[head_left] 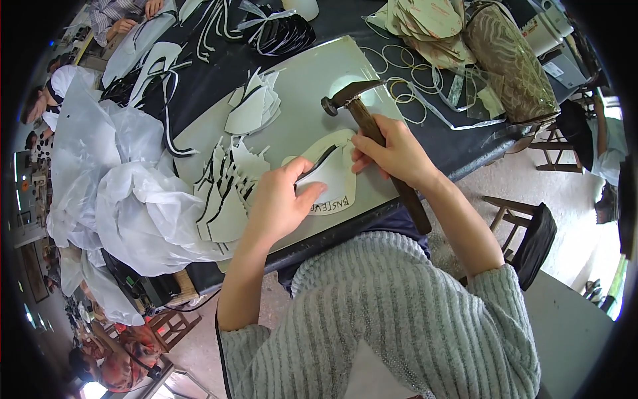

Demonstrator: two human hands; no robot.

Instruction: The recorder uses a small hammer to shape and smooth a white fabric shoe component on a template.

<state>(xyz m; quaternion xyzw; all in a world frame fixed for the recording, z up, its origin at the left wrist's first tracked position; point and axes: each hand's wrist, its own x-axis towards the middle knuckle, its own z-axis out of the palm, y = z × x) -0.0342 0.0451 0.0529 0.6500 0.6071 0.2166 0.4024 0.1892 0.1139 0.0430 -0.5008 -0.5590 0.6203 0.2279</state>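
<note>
My right hand [402, 149] is closed around the wooden handle of a hammer [367, 122], its dark metal head pointing away from me. The thumb and fingertips of that hand also reach the upper right edge of a white cut piece [335, 189]. A narrow black strip [323, 159] runs across this piece, which carries dark lettering near its lower edge. My left hand [282, 193] grips the piece from the left, thumb on its face and forefinger beside the strip. Left of it, several white pieces with black edging [222, 193] lie overlapped. Another stack of white pieces [256, 110] sits farther back.
A pale board [312, 73] lies under the work on a black-covered table. Crumpled translucent plastic [139, 213] fills the left side. Rings of cord [412, 80], a stack of cream pieces [425, 26] and a patterned brown bundle [512, 63] lie far right. Co-workers sit around.
</note>
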